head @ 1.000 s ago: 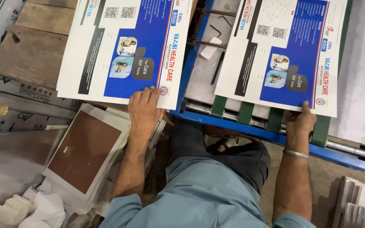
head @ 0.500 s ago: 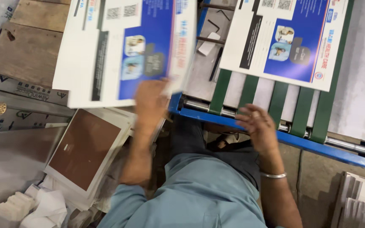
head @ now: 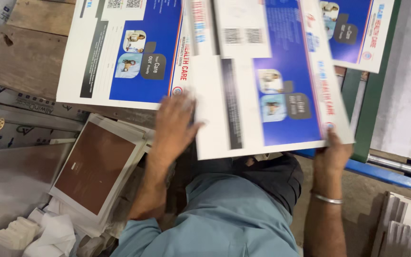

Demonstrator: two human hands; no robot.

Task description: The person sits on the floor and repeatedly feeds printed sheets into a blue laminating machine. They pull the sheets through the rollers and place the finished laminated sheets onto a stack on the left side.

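A large blue-and-white printed sheet [head: 262, 85] hangs blurred in the air in front of me, between two places. My right hand [head: 331, 152] grips its lower right corner, with a metal bangle on the wrist. At the sheet's lower left edge is my left hand [head: 174, 123], fingers spread against it. To the left lies a stack of like printed sheets [head: 120, 52] on a wooden pallet [head: 24, 57]. Another such sheet [head: 357, 28] lies at the upper right on the machine bed.
A blue metal frame [head: 386, 173] and green bars [head: 362, 119] edge the machine bed on the right. A pile of boards with a brown top [head: 96, 166] and white paper scraps [head: 24, 235] lie at lower left. More stacked paper [head: 405, 223] stands at lower right.
My right hand left the right sheet's edge and swung left. Both hands now hold a sheet that moves from the machine side toward the left stack.
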